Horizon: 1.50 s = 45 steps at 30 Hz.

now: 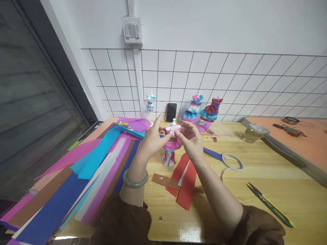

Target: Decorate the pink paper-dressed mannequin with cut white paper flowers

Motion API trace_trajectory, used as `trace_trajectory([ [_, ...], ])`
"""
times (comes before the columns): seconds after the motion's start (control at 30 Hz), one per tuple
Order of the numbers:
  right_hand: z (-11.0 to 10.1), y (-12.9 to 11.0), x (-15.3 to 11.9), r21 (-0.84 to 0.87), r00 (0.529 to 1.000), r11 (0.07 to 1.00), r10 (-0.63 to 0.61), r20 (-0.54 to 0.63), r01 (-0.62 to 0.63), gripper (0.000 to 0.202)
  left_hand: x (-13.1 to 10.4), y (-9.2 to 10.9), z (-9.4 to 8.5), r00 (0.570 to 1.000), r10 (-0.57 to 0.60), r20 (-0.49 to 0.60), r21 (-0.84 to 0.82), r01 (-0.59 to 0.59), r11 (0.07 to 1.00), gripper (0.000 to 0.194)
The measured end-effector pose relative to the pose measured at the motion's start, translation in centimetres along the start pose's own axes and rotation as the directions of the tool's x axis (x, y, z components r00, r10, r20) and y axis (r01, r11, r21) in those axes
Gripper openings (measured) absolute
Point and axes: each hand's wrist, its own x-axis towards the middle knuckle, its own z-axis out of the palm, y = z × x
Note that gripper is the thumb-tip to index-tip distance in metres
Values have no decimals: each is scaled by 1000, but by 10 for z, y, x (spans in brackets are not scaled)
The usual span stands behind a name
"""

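A small white dress form [174,123] stands upright on the wooden table, wrapped in pink and white paper. Below its waist flares a pink paper skirt [171,145] with a blue edge, above a striped base. My left hand [154,141] is at the form's left side, its thumb pressed to the paper bodice [173,129] and its index finger raised. From the right, my right hand [191,141] pinches the same bodice with thumb and fingertips. Parts of the fingers are hidden behind the form.
Coloured crepe paper strips [97,153] cover the left side. Red paper pieces [187,183] lie in front of the form. To the right are a tape roll [232,162], thread snips [270,204] and a plastic tub [255,132]. Dressed forms [192,109] and a phone [171,112] stand behind.
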Motion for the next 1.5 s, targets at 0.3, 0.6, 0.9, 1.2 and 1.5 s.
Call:
trace_trajectory([
  [0.3,-9,-23,11,-96,1000,995,-5,-30,2,29,-2,4,-2,999,-16,34,11,16,1000,77],
  [0.6,5,-65,42,-571,935,762,-126,331,305,23,-5,2,-11,995,-21,100,-6,21,1000,76],
  [0.9,2,-71,65,-552,872,773,-2,490,312,24,-7,-1,-48,997,-70,21,-168,72,983,73],
  [1.2,-3,-76,94,-533,830,838,208,518,122,11,-3,-4,-55,976,-88,-199,-188,50,981,59],
  [1.5,-15,-71,120,-655,757,755,419,501,16,26,-5,-9,-60,965,-109,-237,-168,70,983,55],
])
